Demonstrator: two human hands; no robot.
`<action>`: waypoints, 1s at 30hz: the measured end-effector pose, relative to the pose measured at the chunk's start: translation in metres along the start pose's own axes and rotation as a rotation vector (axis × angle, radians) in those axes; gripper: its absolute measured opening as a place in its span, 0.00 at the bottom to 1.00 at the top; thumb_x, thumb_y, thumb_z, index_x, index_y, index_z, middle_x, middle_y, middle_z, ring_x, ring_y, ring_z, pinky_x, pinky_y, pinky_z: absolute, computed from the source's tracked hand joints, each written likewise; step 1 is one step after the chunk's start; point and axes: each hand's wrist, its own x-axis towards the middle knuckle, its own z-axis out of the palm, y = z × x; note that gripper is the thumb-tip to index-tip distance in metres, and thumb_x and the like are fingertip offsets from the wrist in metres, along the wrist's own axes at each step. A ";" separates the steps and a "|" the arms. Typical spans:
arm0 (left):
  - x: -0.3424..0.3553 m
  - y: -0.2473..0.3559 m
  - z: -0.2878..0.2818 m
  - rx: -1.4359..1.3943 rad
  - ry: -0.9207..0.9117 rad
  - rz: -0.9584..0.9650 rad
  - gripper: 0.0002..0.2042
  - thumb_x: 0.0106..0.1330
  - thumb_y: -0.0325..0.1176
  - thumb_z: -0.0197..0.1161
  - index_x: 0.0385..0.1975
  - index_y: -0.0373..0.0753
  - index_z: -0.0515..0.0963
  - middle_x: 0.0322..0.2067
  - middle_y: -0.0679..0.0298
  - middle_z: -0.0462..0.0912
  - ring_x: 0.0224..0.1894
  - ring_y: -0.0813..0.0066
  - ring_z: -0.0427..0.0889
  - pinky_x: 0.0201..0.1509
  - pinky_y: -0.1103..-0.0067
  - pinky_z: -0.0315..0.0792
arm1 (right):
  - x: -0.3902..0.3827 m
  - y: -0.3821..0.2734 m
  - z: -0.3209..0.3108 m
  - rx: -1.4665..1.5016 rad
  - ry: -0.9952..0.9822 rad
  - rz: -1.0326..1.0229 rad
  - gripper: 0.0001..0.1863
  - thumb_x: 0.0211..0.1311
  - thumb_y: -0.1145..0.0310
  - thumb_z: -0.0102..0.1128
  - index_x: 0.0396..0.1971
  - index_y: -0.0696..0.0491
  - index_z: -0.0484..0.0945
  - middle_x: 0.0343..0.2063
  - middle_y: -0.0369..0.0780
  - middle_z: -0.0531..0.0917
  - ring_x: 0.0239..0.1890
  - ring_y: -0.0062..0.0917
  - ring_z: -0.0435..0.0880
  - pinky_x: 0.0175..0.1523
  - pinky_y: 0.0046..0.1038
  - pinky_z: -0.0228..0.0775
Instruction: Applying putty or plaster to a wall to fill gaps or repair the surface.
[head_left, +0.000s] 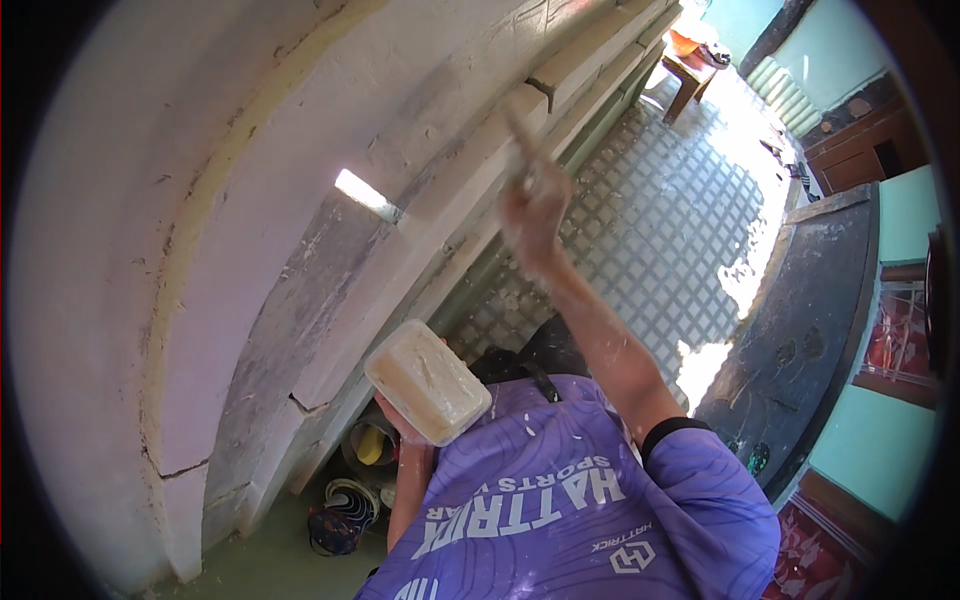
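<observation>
In my left hand, partly hidden under it, is a pale rectangular plastic tub smeared with an off-white paste. My right hand is raised and closed on a narrow tool, too blurred to make out, pointing up along the wall. That wall has pale ledges, a worn grey band and cracks in the plaster, with a dark gap near the tool's tip. I cannot tell whether the tool touches it.
Below the tub are a container with something yellow and a dark shoe. A wooden table holds an orange object at the far end of the checked floor. A dark slab runs along the right.
</observation>
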 end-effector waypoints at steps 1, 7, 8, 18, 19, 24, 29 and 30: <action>0.003 0.000 0.000 0.011 -0.006 0.001 0.51 0.56 0.78 0.48 0.74 0.49 0.51 0.69 0.55 0.61 0.56 0.44 0.76 0.54 0.42 0.72 | 0.024 0.036 -0.002 -0.016 0.152 0.034 0.25 0.70 0.82 0.41 0.66 0.57 0.68 0.64 0.43 0.74 0.62 0.30 0.76 0.60 0.29 0.76; 0.014 -0.008 -0.003 0.018 -0.054 0.013 0.51 0.56 0.78 0.47 0.74 0.50 0.51 0.69 0.56 0.61 0.56 0.44 0.76 0.55 0.42 0.73 | 0.069 0.068 0.026 -0.032 0.048 0.191 0.49 0.42 0.94 0.41 0.72 0.51 0.57 0.68 0.46 0.66 0.68 0.39 0.67 0.66 0.33 0.69; 0.012 -0.008 -0.003 0.011 -0.054 0.021 0.51 0.56 0.78 0.47 0.74 0.50 0.51 0.69 0.56 0.61 0.56 0.44 0.76 0.55 0.42 0.73 | 0.046 0.042 0.041 -0.244 0.076 -0.069 0.51 0.42 0.95 0.42 0.73 0.48 0.56 0.68 0.47 0.67 0.68 0.39 0.68 0.65 0.33 0.70; 0.025 -0.021 0.006 -0.015 -0.033 0.100 0.52 0.54 0.79 0.48 0.74 0.50 0.49 0.70 0.56 0.60 0.57 0.43 0.75 0.55 0.39 0.70 | 0.039 0.042 -0.015 0.208 0.015 0.264 0.28 0.67 0.80 0.43 0.68 0.58 0.65 0.58 0.46 0.79 0.17 0.08 0.67 0.18 0.14 0.57; 0.031 -0.024 0.015 -0.013 -0.043 0.079 0.53 0.54 0.79 0.48 0.74 0.50 0.49 0.70 0.57 0.60 0.57 0.43 0.75 0.55 0.39 0.70 | 0.076 0.119 -0.032 -0.123 0.165 -0.050 0.31 0.64 0.82 0.41 0.69 0.57 0.64 0.60 0.43 0.78 0.19 0.09 0.67 0.19 0.15 0.58; 0.035 -0.039 0.029 -0.076 -0.035 0.130 0.51 0.55 0.78 0.48 0.74 0.49 0.51 0.69 0.56 0.62 0.57 0.44 0.75 0.56 0.41 0.71 | 0.123 0.108 -0.006 0.081 -0.016 0.413 0.44 0.49 0.95 0.43 0.71 0.53 0.60 0.70 0.48 0.63 0.71 0.35 0.64 0.51 0.23 0.78; 0.038 -0.055 0.035 -0.144 0.060 0.206 0.51 0.56 0.78 0.47 0.73 0.46 0.53 0.68 0.53 0.64 0.58 0.46 0.75 0.59 0.47 0.71 | 0.003 0.023 0.008 0.054 -0.437 0.054 0.41 0.54 0.93 0.35 0.70 0.50 0.63 0.69 0.42 0.65 0.61 0.33 0.78 0.47 0.21 0.80; 0.040 -0.056 0.036 -0.128 0.096 0.230 0.51 0.56 0.78 0.46 0.73 0.44 0.53 0.67 0.53 0.64 0.59 0.47 0.75 0.61 0.50 0.71 | -0.004 0.021 -0.002 0.055 -0.457 0.053 0.41 0.54 0.93 0.35 0.70 0.50 0.63 0.69 0.42 0.65 0.61 0.33 0.78 0.47 0.21 0.80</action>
